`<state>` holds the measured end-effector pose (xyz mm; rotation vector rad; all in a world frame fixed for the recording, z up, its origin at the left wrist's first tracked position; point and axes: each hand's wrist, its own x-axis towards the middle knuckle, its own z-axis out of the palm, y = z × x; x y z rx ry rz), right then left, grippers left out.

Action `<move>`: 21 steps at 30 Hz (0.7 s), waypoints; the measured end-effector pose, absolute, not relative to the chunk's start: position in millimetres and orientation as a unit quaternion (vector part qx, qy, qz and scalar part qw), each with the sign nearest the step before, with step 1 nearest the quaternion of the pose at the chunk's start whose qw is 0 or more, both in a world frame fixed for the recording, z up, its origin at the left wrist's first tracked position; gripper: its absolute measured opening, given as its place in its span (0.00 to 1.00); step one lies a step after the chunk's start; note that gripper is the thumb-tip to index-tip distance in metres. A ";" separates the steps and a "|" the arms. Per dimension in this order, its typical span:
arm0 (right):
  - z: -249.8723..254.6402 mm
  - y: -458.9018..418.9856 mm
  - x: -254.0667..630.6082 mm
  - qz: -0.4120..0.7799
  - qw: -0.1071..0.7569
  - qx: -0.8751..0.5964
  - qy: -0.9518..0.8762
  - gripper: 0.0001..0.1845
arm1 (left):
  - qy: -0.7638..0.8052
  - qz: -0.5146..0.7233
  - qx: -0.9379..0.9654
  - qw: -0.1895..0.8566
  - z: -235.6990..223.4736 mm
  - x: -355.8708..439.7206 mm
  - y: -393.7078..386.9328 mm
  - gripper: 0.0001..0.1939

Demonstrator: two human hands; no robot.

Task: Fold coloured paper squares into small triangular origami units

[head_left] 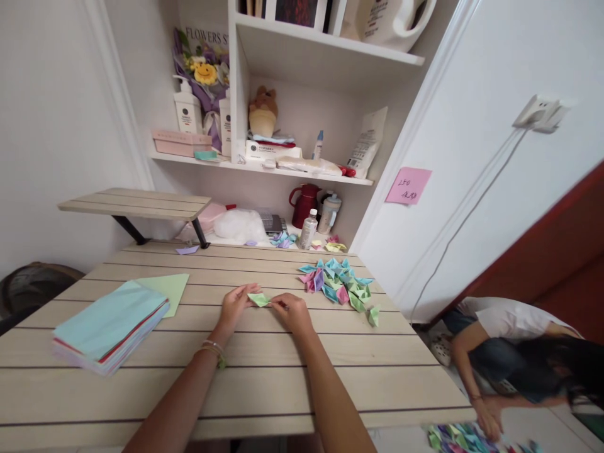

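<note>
A small light-green folded paper boat (pixel 259 299) is held between my two hands above the slatted table. My left hand (pixel 236 304) pinches its left end, with bracelets on the wrist behind. At its right tip, the curled fingers of my right hand (pixel 293 311) grip the paper. Right of my hands lies a heap of folded paper boats (pixel 337 280) in blue, green, pink and purple. To the left rests a stack of coloured paper sheets (pixel 111 321), blue on top, with a light-green sheet (pixel 174 290) sticking out beside it.
A small raised stand (pixel 136 204) occupies the table's back left. Behind the table, a bottle (pixel 308 229), a red jug (pixel 305 204) and several folded papers stand below white shelves (pixel 302 170). At right, a person (pixel 509 352) crouches by more folded papers (pixel 462 437) on the floor.
</note>
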<state>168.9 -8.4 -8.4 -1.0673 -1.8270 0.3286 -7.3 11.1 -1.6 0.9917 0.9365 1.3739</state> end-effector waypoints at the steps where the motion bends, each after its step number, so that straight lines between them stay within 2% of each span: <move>1: -8.5 -8.7 169.8 0.115 0.476 -0.442 -0.752 0.07 | 0.395 0.579 0.424 0.573 -0.7 -7.8 10.6 0.23; 5: -8.1 -8.9 173.1 0.072 0.466 -0.457 -0.754 0.08 | 0.388 0.560 0.437 0.587 0.5 -7.9 9.1 0.23; 11: -7.9 -8.2 178.1 0.090 0.430 -0.437 -0.785 0.13 | 0.393 0.556 0.461 0.569 -1.5 -5.5 10.1 0.20; 16: -13.2 -6.0 194.6 0.016 0.477 -0.557 -0.680 0.13 | 0.403 0.597 0.415 0.555 -8.1 -8.6 15.7 0.23; 21: -20.0 -1.5 215.1 -0.095 0.500 -0.667 -0.544 0.18 | 0.409 0.582 0.423 0.561 -16.9 -9.8 22.4 0.23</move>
